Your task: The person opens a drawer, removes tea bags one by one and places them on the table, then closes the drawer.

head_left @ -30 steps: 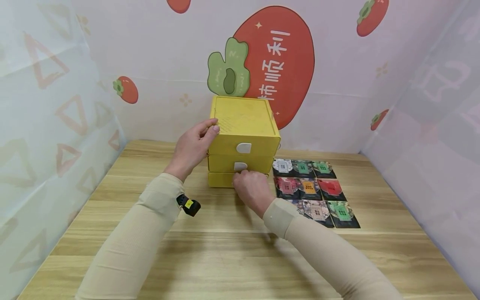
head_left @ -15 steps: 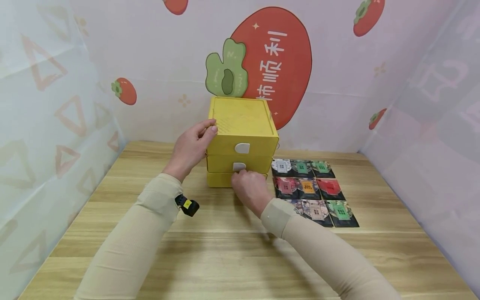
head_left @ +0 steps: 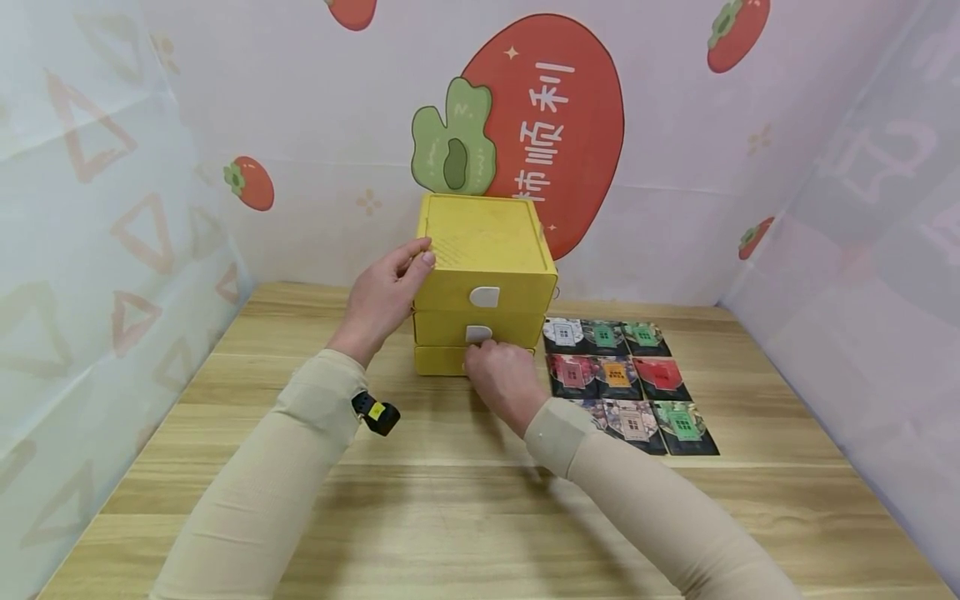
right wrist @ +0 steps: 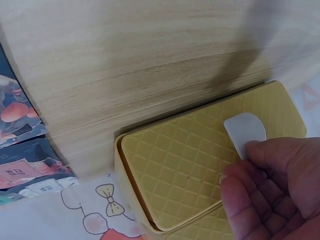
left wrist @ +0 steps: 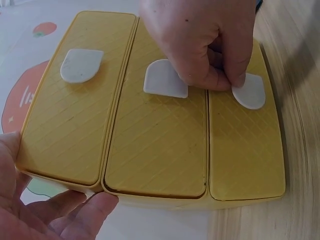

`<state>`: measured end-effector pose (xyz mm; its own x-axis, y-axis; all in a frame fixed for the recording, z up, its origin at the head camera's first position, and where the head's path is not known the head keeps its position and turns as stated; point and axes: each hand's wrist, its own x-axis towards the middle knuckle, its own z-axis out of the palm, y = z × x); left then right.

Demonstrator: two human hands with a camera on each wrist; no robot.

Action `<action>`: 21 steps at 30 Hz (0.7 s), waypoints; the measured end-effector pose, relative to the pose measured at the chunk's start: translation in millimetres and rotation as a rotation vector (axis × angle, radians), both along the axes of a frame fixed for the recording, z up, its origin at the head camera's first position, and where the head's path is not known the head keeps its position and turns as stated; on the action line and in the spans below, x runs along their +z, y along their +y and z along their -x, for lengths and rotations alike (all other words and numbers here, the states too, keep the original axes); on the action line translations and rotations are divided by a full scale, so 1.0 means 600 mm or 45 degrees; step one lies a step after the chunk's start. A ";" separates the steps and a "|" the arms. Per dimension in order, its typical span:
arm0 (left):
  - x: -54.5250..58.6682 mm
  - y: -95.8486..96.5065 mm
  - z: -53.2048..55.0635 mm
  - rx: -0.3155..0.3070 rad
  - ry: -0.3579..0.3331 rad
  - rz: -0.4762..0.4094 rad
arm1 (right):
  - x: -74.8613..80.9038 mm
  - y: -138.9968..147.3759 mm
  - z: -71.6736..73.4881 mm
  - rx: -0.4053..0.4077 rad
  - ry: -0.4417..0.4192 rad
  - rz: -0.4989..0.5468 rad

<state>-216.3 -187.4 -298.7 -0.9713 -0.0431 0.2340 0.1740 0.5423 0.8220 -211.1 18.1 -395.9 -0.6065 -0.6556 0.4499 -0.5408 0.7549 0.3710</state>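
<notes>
A small yellow chest of three stacked drawers [head_left: 487,237] stands toward the back of the table, each drawer front bearing a white tab handle. My left hand [head_left: 384,293] rests against its upper left edge, thumb and fingers spread along the side and corner. With thumb and fingers, my right hand [head_left: 504,379] pinches the white tab handle [right wrist: 245,132] of the bottom drawer [left wrist: 245,150]. In the head view that handle is mostly hidden behind the right hand. The middle handle [left wrist: 165,80] lies right beside the right hand's knuckles. All three drawer fronts sit nearly flush with the chest.
Several flat printed packets [head_left: 618,375] lie in rows on the wooden table [head_left: 435,533], right of the chest. A printed wall sheet [head_left: 337,100] rises behind it, with similar sheets at both sides. A black wrist camera [head_left: 377,412] hangs at the left cuff.
The head view has shifted very slightly. Both hands keep their places on the chest and the drawers look the same.
</notes>
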 end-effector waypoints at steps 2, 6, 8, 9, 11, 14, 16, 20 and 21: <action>0.000 0.001 0.000 0.000 0.005 0.008 | 0.001 0.002 -0.001 0.000 -0.025 0.006; 0.000 0.002 -0.002 -0.001 0.005 0.021 | 0.008 0.008 -0.004 -0.008 -0.087 0.014; 0.000 0.002 -0.002 0.000 0.004 0.029 | 0.012 0.013 -0.006 -0.002 -0.094 0.026; 0.001 0.002 -0.003 0.000 0.003 0.035 | 0.014 0.015 -0.007 0.003 -0.091 0.035; 0.000 0.002 -0.003 0.005 0.009 0.056 | 0.021 0.022 -0.011 0.011 -0.080 0.059; -0.001 0.002 -0.004 0.017 0.024 0.095 | 0.030 0.031 -0.018 0.027 -0.065 0.111; -0.003 0.001 -0.006 0.031 0.039 0.127 | 0.037 0.038 -0.025 0.037 -0.070 0.157; -0.006 -0.003 -0.018 0.063 0.088 0.197 | 0.047 0.053 -0.038 0.076 -0.086 0.281; -0.007 -0.004 -0.022 0.075 0.116 0.222 | 0.050 0.058 -0.042 0.088 -0.086 0.308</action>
